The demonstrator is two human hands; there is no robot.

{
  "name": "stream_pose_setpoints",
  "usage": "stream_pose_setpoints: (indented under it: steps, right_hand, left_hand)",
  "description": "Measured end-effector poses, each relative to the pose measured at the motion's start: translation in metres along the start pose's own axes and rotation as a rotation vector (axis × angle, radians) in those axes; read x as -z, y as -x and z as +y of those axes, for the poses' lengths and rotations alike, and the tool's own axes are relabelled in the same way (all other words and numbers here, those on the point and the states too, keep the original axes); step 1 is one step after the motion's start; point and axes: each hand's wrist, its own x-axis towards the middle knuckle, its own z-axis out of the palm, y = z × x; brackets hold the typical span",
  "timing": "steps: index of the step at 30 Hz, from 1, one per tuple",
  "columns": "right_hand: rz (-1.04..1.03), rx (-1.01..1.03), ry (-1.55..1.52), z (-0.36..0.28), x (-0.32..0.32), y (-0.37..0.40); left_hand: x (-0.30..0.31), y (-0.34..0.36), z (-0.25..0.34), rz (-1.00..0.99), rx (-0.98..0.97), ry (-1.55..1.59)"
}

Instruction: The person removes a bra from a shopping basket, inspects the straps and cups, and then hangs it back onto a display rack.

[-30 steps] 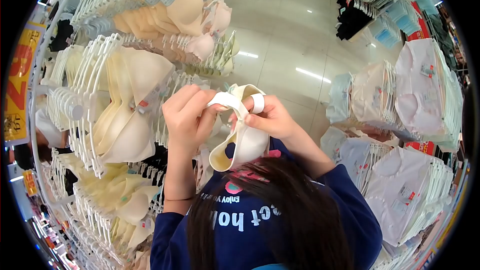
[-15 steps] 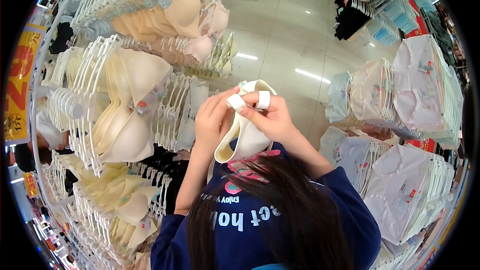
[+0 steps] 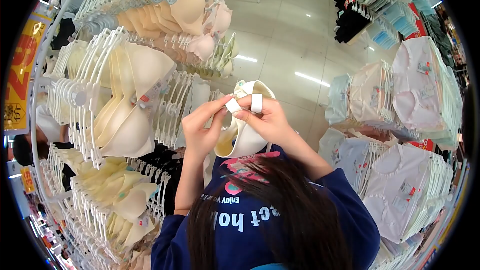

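Note:
A cream moulded bra hangs from both hands in front of my chest, its cups turned partly sideways. With fingertips pressed together, my left hand pinches a short white strip at the bra's upper edge. My right hand is closed on the bra as well, thumb near that strip. A second white band wraps over its index finger. The fingers hide how these bands join the bra.
At left, racks hold cream bras on white hangers, with peach bras farther off. To the right hang packs of pale underwear. A tiled floor runs between. A yellow price sign stands at far left.
My left hand has shifted slightly left and its fingers now pinch the white strip more clearly. The bra has risen a little; my right hand keeps its hold.

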Motion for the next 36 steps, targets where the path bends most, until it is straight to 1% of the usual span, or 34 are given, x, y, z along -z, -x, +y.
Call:
stream_pose_setpoints:
  steps: [4, 7, 10, 13, 15, 16, 20, 23, 26, 28, 31, 32, 35, 36]
  right_hand:
    - [0.032, -0.033, -0.012, 0.007, -0.009, 0.003]
    - [-0.031, -0.132, 0.135, 0.007, -0.012, 0.006]
    - [-0.009, -0.137, 0.026, 0.02, -0.023, 0.006]
    - [-0.061, -0.111, 0.077, 0.028, -0.028, 0.002]
    - [-0.087, -0.195, 0.009, 0.024, -0.037, -0.001]
    - [-0.109, -0.236, -0.022, 0.022, -0.041, -0.004]
    - [-0.246, -0.279, 0.076, 0.025, -0.062, -0.018]
    - [-0.338, -0.27, 0.05, 0.038, -0.079, -0.029]
    - [-0.498, -0.319, -0.05, 0.047, -0.097, -0.041]
    - [-0.609, -0.349, -0.146, 0.048, -0.112, -0.047]
    - [-0.757, -0.259, -0.156, 0.053, -0.135, -0.055]
    - [-0.872, -0.167, -0.057, 0.065, -0.136, -0.06]
    - [-0.946, 0.243, 0.026, 0.062, -0.157, -0.072]
    - [-1.002, 0.154, -0.02, 0.062, -0.16, -0.074]
  left_hand:
    - [0.001, 0.016, -0.005, 0.048, 0.081, 0.07]
    - [0.008, 0.026, -0.009, 0.048, 0.125, 0.129]
    - [0.012, 0.037, -0.014, 0.085, 0.187, 0.198]
    - [0.016, 0.048, -0.014, 0.157, 0.241, 0.264]
    - [0.022, 0.054, -0.013, 0.208, 0.25, 0.298]
    - [0.025, 0.057, -0.013, 0.245, 0.232, 0.26]
    - [0.036, 0.068, -0.01, 0.454, 0.363, 0.225]
    - [0.052, 0.074, 0.002, 0.52, 0.348, -0.093]
    - [0.064, 0.083, 0.007, 0.621, 0.313, -0.22]
    - [0.074, 0.09, 0.012, 0.654, 0.301, -0.295]
    - [0.086, 0.097, 0.02, 0.741, 0.268, -0.399]
    - [0.089, 0.098, 0.022, 0.767, 0.255, -0.455]
    - [0.097, 0.105, 0.03, 0.837, 0.31, -0.546]
    - [0.098, 0.107, 0.032, 0.877, 0.326, -0.526]
